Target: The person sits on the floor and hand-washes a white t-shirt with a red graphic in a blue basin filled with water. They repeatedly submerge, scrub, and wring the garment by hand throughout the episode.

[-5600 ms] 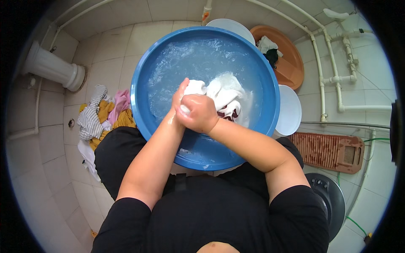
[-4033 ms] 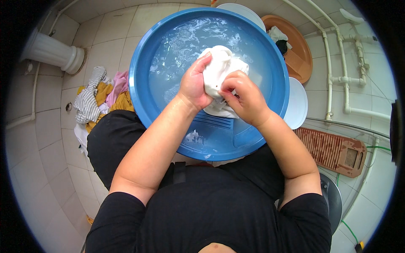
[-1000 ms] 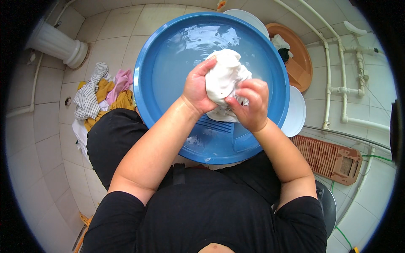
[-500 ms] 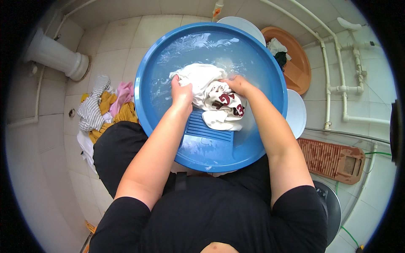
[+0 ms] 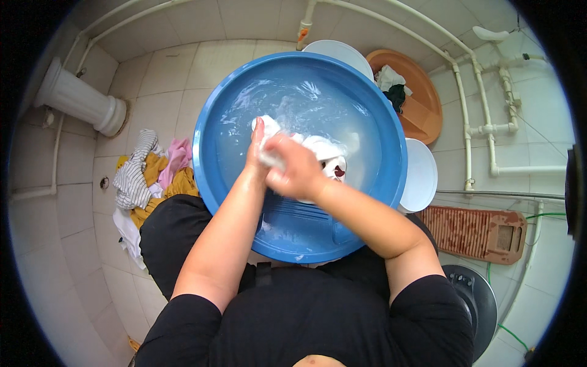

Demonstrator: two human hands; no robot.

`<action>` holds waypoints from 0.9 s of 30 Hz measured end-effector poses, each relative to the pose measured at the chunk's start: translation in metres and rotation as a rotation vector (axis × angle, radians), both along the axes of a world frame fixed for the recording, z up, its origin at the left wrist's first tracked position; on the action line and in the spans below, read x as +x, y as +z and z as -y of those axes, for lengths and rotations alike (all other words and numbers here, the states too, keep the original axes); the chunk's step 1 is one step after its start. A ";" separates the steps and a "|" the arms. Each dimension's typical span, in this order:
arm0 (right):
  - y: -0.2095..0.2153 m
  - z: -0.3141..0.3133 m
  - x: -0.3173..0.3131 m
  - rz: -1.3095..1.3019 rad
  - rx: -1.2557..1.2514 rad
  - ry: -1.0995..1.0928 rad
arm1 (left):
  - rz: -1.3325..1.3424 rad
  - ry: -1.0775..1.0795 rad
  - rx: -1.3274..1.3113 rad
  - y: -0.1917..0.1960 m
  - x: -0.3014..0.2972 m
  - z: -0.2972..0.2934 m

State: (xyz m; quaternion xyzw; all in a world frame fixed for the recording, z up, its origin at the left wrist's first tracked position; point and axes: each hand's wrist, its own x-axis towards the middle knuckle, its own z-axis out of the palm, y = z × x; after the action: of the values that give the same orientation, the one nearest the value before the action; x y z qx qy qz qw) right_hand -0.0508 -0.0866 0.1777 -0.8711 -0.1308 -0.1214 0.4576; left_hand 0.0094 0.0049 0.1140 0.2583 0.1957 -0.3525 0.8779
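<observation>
A white wet garment with dark red print point(image 5: 321, 147) hangs bunched over the water in the big blue basin point(image 5: 205, 116). My left hand point(image 5: 257, 153) is at the garment's left end, closed round a bunched part of it, thumb pointing up. Close beside it my right hand point(image 5: 296, 168), blurred by motion, presses a fold of the same cloth against the left hand. The rest of the garment trails to the right behind my right hand, which hides part of it. Below my hands the basin's ridged washboard slope point(image 5: 296, 209) shows.
Left of the basin lies a heap of clothes point(image 5: 156, 174), striped, mustard, pink and white. An orange-brown tub point(image 5: 422, 116) with some clothes stands at the back right. White round lids or basins point(image 5: 420, 174) sit behind. A brown washboard point(image 5: 471, 232) lies at right, by pipes point(image 5: 486, 129).
My right hand has moved left across the basin, up against my left hand. The garment is bunched tighter between them, and more of the washboard slope is uncovered. My view has shifted slightly.
</observation>
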 end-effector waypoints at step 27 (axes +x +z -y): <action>-0.114 0.171 0.048 -0.880 -0.250 -0.324 | 0.867 -0.866 1.678 0.054 -0.010 -0.001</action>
State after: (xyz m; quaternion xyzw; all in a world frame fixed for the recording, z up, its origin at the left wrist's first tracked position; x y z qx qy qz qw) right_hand -0.0026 -0.2571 0.0637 -0.8973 0.1988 0.2054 0.3364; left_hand -0.0004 0.0061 0.1677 0.9390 -0.0639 -0.2651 0.2094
